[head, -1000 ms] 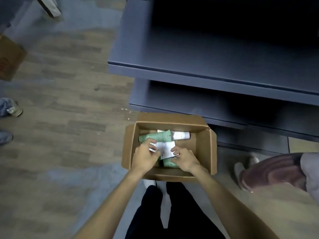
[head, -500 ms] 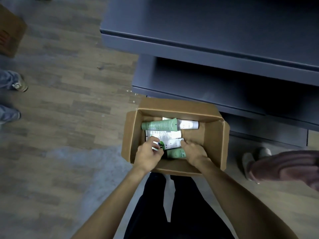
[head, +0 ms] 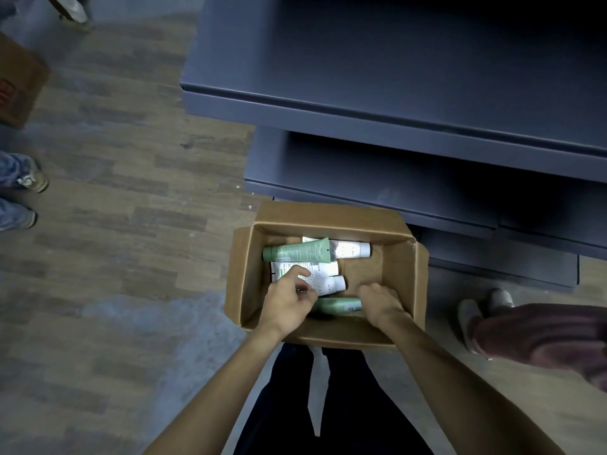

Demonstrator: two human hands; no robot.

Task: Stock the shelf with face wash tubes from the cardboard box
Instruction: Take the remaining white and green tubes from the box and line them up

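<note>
A cardboard box (head: 399,284) sits open on the wooden floor (head: 115,192), right against the foot of a dark grey shelf (head: 394,77). The person stands over it with both arms reaching down into it.

Inside lie several face wash tubes. A green tube (head: 297,250) lies across the far end, cap to the left, and a white tube (head: 351,249) lies just beside it to the right, partly tucked under its flat end. Nearer the person, two more white tubes (head: 320,269) lie side by side with printed backs up, the nearer one showing its white cap to the right. Another green tube (head: 340,304) lies closest to the near wall, between the two hands.

The left hand (head: 289,298) rests on the white tubes with its fingers curled; its grip pinches the nearer white tube at the left end. The right hand (head: 379,298) is low in the box at the cap end of the near green tube, fingers bent downward; whether its grip has closed on that tube I cannot tell, since the fingertips are hidden behind the knuckles.

The two shelf boards in view are bare and dark. A second box (head: 19,83) stands at the left edge of the floor. Shoes (head: 31,182) of another person show at the left, and a leg in maroon trousers (head: 538,336) with a grey shoe at the right.
</note>
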